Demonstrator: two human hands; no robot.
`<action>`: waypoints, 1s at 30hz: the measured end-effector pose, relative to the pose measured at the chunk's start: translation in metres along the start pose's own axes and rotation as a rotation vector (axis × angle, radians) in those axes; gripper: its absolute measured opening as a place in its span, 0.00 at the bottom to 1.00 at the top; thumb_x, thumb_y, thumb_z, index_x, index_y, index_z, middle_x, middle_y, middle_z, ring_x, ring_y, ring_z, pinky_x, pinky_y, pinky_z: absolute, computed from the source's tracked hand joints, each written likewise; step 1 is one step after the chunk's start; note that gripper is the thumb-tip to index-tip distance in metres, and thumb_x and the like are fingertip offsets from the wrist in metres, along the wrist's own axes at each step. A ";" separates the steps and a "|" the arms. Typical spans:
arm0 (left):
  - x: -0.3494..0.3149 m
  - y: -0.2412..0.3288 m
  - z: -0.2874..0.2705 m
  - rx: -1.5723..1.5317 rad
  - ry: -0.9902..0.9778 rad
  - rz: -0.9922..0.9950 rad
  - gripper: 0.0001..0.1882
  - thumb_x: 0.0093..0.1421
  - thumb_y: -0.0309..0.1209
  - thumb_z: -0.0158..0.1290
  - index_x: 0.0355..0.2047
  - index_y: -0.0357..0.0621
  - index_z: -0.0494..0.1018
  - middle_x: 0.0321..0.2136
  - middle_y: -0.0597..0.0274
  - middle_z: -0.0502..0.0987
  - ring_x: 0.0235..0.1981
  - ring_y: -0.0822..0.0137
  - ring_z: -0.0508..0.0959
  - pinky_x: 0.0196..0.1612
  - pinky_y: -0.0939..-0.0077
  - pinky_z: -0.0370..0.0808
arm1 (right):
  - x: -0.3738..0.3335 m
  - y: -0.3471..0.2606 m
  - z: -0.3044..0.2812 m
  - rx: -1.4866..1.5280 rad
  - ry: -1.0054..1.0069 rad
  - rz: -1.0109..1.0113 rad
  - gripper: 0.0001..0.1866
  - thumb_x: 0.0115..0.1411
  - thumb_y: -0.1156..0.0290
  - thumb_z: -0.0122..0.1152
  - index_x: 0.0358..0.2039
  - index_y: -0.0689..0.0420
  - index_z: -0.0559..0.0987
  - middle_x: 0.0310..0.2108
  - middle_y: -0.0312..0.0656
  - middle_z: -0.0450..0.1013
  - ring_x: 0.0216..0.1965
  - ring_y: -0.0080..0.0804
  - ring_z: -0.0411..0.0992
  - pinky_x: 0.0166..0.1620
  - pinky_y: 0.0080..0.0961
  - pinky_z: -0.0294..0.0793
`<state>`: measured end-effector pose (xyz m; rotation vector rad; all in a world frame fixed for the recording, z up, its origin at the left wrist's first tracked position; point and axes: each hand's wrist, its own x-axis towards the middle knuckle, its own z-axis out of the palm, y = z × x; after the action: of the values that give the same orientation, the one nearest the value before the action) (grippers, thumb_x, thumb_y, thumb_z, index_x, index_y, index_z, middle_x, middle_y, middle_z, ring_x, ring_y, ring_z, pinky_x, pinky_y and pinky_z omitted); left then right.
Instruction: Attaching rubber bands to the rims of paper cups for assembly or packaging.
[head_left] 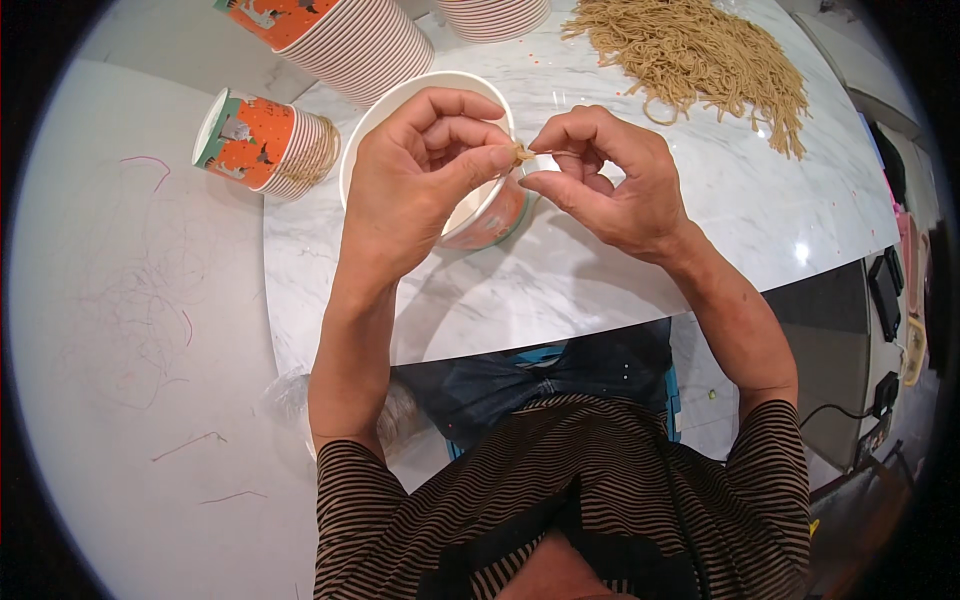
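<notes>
My left hand (415,185) is closed in a pinch, thumb against forefinger, on a short tan cord (523,155). Its fingers hang over the rim of a large white paper tub (488,228) with an orange and green printed side. From that pinch the cord's thin end runs right into the curled fingers of my right hand (625,185), whose thumb and forefinger tips stand slightly apart. The two hands nearly meet above the tub's right rim. Whether the cord is knotted or looped is too small to tell.
A heap of tan cords (700,60) lies at the table's far right. Stacked paper tubs (350,50) stand at the back left, with another stack (493,14) beside them. Further left, a smaller stack of orange paper cups (262,142) lies tilted, tan cord around its rims.
</notes>
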<state>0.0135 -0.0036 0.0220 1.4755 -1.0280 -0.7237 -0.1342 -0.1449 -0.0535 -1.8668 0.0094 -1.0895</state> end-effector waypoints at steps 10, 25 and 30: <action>-0.001 0.000 0.002 0.078 -0.024 0.024 0.14 0.63 0.21 0.62 0.48 0.33 0.75 0.34 0.60 0.85 0.37 0.76 0.82 0.46 0.81 0.79 | 0.002 0.000 -0.003 -0.126 -0.012 -0.094 0.13 0.54 0.74 0.77 0.40 0.56 0.85 0.21 0.31 0.70 0.21 0.18 0.64 0.24 0.20 0.62; 0.000 0.001 0.003 0.125 -0.001 -0.023 0.15 0.63 0.23 0.62 0.49 0.34 0.75 0.34 0.59 0.86 0.36 0.76 0.83 0.43 0.82 0.78 | 0.002 0.001 -0.003 -0.085 0.021 -0.020 0.04 0.57 0.77 0.72 0.34 0.60 0.86 0.23 0.34 0.73 0.22 0.17 0.68 0.25 0.18 0.65; 0.001 0.002 0.004 0.098 -0.007 -0.037 0.15 0.63 0.23 0.62 0.49 0.33 0.74 0.34 0.58 0.85 0.36 0.76 0.83 0.43 0.82 0.78 | 0.000 0.001 -0.003 0.007 0.010 0.092 0.04 0.60 0.75 0.70 0.34 0.62 0.85 0.24 0.32 0.75 0.23 0.14 0.66 0.26 0.18 0.64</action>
<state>0.0099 -0.0061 0.0229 1.5808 -1.0563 -0.7142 -0.1356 -0.1476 -0.0535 -1.8365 0.0970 -1.0344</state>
